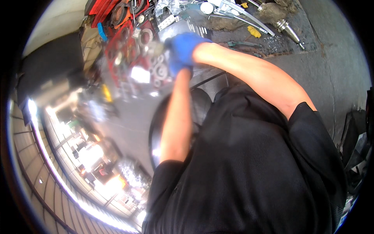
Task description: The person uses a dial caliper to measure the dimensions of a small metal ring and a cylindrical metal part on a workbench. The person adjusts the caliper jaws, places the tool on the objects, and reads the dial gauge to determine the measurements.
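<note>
From the head view, a greyish, roundish thing (pixel 155 49) shows at upper centre, just left of two blue-gloved hands; it is smeared, without a crisp outline, and I can't make out what it is. The left hand (pixel 178 66) and the right hand (pixel 190 43) overlap there, and I can't tell whether either one's fingers are closed, or on what. Below it, metal rings (pixel 160 71) blur together, and a white patch (pixel 140 75) is washed out by glare. At upper right, a silver tapered tool (pixel 289 33) and a yellow piece (pixel 254 32) lie on the bench (pixel 296 52). The frame's top cuts off a red case (pixel 102 13); the left forearm partly hides a dark rounded shape (pixel 157 124).
</note>
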Motion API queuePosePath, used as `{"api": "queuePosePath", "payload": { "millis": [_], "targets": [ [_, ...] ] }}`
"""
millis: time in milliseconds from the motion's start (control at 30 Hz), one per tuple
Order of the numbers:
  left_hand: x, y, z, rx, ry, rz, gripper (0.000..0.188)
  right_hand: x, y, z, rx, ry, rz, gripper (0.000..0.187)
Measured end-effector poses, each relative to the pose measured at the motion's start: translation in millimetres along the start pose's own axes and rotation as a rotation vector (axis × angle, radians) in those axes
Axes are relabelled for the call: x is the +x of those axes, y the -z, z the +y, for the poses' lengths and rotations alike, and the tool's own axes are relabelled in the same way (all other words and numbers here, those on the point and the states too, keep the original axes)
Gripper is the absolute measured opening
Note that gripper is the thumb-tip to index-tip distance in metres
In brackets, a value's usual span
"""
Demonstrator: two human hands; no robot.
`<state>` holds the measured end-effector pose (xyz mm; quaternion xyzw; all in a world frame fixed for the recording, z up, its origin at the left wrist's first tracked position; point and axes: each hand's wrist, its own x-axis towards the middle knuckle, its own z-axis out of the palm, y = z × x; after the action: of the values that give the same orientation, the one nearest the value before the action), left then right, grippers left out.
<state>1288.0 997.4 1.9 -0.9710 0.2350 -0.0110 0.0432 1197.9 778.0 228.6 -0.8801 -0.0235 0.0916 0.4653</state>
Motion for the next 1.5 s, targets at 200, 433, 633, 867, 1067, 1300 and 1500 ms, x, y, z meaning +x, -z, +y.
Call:
{"api": "queuePosePath", "payload": {
  "millis": [200, 433, 633, 867, 1067, 1300, 1500],
  "targets": [
    [-1.3, -8.8, -7.7, 0.048, -0.047, 0.022, 0.04, -6.2, -6.5, 9.1, 0.03, 0.013, 0.009, 0.037],
    [-2.6, 15.3, 14.4, 0.007, 0.004, 0.01, 0.043, -5.6, 6.6, -12.7, 0.004, -0.035, 0.005, 0.041],
    [-4.6, 28.0, 23.7, -0.027, 0.031, 0.005, 0.047, -4.9, 8.6, -16.3, 0.033, -0.033, 0.001, 0.042],
    [-6.6, 41.7, 23.1, -0.062, 0.05, -0.02, 0.05, -3.4, 6.5, -14.9, -0.072, 0.018, 0.002, 0.034],
    [-5.9, 60.8, 32.8, -0.151, 0.092, -0.054, 0.054, -1.8, 6.4, -11.4, -0.002, -0.015, -0.004, 0.04],
    [-17.5, 136.8, 64.5, -0.373, 0.202, -0.141, 0.058, 2.3, 7.7, 1.3, 0.008, 0.047, -0.007, 0.04],
    [-20.0, 180.9, 91.9, -0.386, 0.306, -0.12, 0.042, -2.1, 10.4, 1.5, 0.047, 0.095, 0.043, 0.04]
  ]
}}
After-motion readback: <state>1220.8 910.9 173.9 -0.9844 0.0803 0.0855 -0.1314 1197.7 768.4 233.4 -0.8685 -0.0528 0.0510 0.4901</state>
